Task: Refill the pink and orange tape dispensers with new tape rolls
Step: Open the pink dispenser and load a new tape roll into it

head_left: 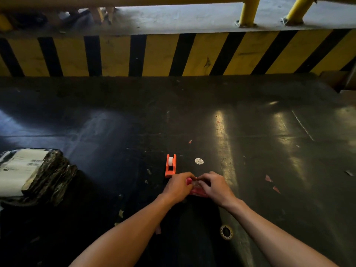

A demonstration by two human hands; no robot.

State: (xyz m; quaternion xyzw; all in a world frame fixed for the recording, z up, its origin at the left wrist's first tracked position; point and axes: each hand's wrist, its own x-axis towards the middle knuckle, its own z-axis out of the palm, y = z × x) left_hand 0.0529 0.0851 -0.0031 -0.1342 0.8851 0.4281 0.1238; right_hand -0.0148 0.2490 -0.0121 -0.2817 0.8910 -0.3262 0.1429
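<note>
The orange tape dispenser (170, 166) stands on the dark floor with a white tape roll (170, 161) seated in it. Just in front of it, my left hand (178, 186) and my right hand (213, 185) close together over the pink tape dispenser (196, 190). Only pink edges show between and under my fingers. A small clear piece, perhaps tape, sits at my fingertips; I cannot tell exactly what it is. An empty tape core ring (226, 232) lies on the floor near my right forearm.
A wrapped dark parcel with a white shipping label (28, 174) lies at the left. A round white sticker (199, 161) and small paper scraps (268, 178) dot the floor. A yellow and black striped kerb (173, 54) with yellow railing posts (248, 12) crosses the far side.
</note>
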